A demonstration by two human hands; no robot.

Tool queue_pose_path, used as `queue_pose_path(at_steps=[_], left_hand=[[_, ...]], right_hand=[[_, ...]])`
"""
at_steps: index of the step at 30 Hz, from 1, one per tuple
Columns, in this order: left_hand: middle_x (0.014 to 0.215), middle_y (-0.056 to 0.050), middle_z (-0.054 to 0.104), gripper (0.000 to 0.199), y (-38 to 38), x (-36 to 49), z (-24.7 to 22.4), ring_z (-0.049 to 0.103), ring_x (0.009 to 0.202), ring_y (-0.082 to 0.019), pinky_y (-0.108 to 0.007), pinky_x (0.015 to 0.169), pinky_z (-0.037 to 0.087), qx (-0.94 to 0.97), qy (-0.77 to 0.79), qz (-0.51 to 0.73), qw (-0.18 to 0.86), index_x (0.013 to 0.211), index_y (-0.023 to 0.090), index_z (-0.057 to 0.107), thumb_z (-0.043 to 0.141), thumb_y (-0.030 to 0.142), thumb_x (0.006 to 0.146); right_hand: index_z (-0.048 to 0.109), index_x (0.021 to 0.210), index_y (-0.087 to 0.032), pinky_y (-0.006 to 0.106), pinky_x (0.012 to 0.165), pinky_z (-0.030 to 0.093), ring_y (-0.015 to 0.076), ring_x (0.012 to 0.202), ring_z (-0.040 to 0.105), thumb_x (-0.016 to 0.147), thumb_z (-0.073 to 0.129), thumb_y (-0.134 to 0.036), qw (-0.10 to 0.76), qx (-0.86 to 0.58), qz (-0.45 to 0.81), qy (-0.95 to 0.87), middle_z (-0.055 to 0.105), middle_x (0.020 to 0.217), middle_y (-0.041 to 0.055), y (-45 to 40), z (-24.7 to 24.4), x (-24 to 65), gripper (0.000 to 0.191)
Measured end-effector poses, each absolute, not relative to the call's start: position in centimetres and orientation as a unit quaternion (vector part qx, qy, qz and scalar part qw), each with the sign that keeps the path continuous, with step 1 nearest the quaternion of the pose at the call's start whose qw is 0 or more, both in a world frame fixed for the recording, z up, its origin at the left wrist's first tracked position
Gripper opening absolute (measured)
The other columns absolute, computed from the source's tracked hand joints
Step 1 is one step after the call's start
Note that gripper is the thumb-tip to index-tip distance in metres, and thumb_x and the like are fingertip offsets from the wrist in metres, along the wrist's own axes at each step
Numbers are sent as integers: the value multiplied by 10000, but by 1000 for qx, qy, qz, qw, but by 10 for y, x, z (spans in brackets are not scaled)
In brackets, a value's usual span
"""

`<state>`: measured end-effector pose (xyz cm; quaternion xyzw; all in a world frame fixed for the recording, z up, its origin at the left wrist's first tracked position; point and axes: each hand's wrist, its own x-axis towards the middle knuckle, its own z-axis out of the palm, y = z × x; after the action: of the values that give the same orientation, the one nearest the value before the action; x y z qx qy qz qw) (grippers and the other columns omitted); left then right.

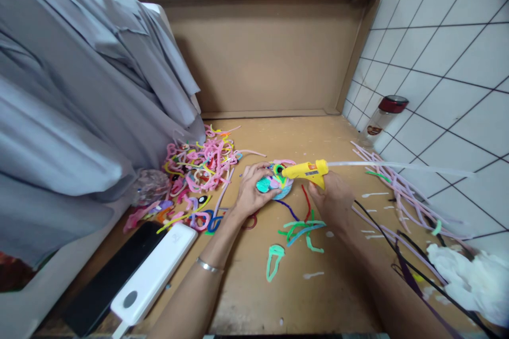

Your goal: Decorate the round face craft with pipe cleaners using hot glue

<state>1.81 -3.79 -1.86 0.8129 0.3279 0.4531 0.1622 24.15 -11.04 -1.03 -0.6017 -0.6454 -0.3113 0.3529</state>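
Observation:
My left hand (255,189) is wrapped around the side of a small, round, multicoloured pipe-cleaner craft (284,189) in teal, pink, yellow and green. A black round spot, like an eye, shows near its top. In my right hand (333,197) is a yellow hot glue gun (308,170), with a long clear glue stick (397,167) sticking out of its back toward the right. Its nozzle points left and meets the craft close to the black spot; whether they touch I cannot tell. Below the craft lie green and blue pipe-cleaner pieces (302,229) and a red one (306,204).
A heap of pink and mixed pipe cleaners (207,164) lies at left, near a white power bank (155,273) and a black slab (115,275). Lilac pipe cleaners (401,196), a cable (393,246), white tissue (473,280) and a red-lidded jar (384,116) are at right. Cardboard (266,58) stands behind.

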Motion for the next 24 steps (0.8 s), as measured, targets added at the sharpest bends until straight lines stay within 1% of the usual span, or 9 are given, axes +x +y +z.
queue_pose_path(at_steps=[7,13,20,24], left_hand=[[1232,-102,620,359,-37,19,-20,559,1142,-260,-424,991,426,815,326,453,159,987,216,621,756,449,749],[1239,-104,618,372,-37,19,-21,555,1156,-264,-432,997,427,814,327,452,164,999,219,622,755,459,748],[1232,-101,620,365,-37,19,-21,562,1139,-255,-414,979,429,816,310,464,150,993,213,615,769,430,743],[1233,-104,621,369,-37,19,-20,561,1144,-258,-420,986,429,814,316,462,156,998,212,616,762,439,748]], right_hand=[[526,793,-204,292,599,340,197,656,535,876,535,-265,345,-615,-311,-637,589,684,37,-111,-10,237,104],[543,830,-196,299,602,338,204,671,538,873,531,-242,348,-605,-307,-647,597,703,46,-112,-9,235,64],[523,803,-203,296,603,344,199,646,524,882,528,-250,353,-601,-321,-641,586,677,38,-112,-7,235,93],[535,827,-199,299,608,344,202,657,528,887,523,-252,350,-602,-310,-647,593,691,42,-112,-9,235,81]])
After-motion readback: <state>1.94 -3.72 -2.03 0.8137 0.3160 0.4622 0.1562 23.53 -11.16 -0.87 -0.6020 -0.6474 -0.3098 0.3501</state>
